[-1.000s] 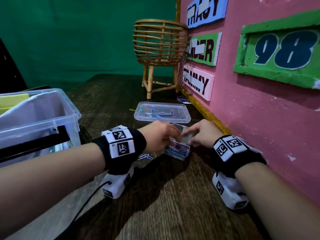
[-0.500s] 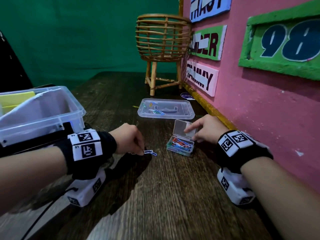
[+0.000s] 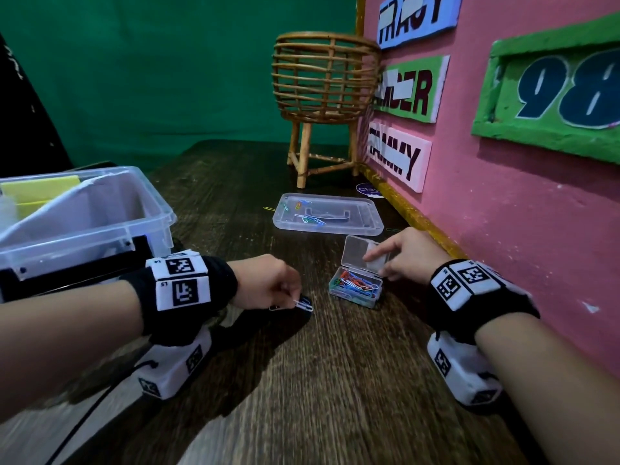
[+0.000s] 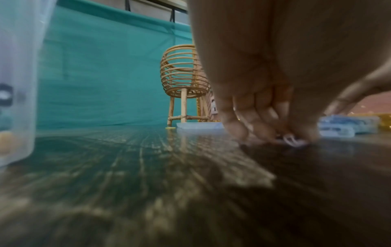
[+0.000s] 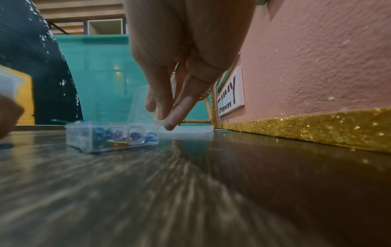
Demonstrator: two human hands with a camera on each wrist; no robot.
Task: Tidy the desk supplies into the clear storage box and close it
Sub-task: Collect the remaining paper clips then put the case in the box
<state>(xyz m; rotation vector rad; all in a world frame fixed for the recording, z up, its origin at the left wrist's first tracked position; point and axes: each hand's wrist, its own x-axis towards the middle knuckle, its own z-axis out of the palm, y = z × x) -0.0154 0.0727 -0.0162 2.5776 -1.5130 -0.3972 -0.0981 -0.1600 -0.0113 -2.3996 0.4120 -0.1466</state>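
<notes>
Head view: the left hand [image 3: 268,283], at centre left of the frame, has its fingers curled down on the dark wooden bench [image 3: 335,380], pinching a paper clip [image 3: 303,305] at its tips. Right of centre, the right hand [image 3: 407,255] holds the raised lid [image 3: 360,253] of a small clear case [image 3: 355,288] full of coloured clips between thumb and fingers. Above them in the frame lies the storage box lid [image 3: 327,214], flat on the bench with a few loose clips on it. The clear storage box [image 3: 100,216] stands open at the left edge, yellow pads inside. A rattan basket stand [image 3: 323,85] rises at upper centre against the pink wall.

Left wrist view: the fingertips [image 4: 239,132] bunch together on the bench around a pale, blurred clip [image 4: 293,142] — a closed pinch.

Right wrist view: the fingers [image 5: 180,110] and thumb nip the lower edge of the tilted lid [image 5: 139,107], just above the case [image 5: 112,137] in the frame's middle left — the lid stands well up.
</notes>
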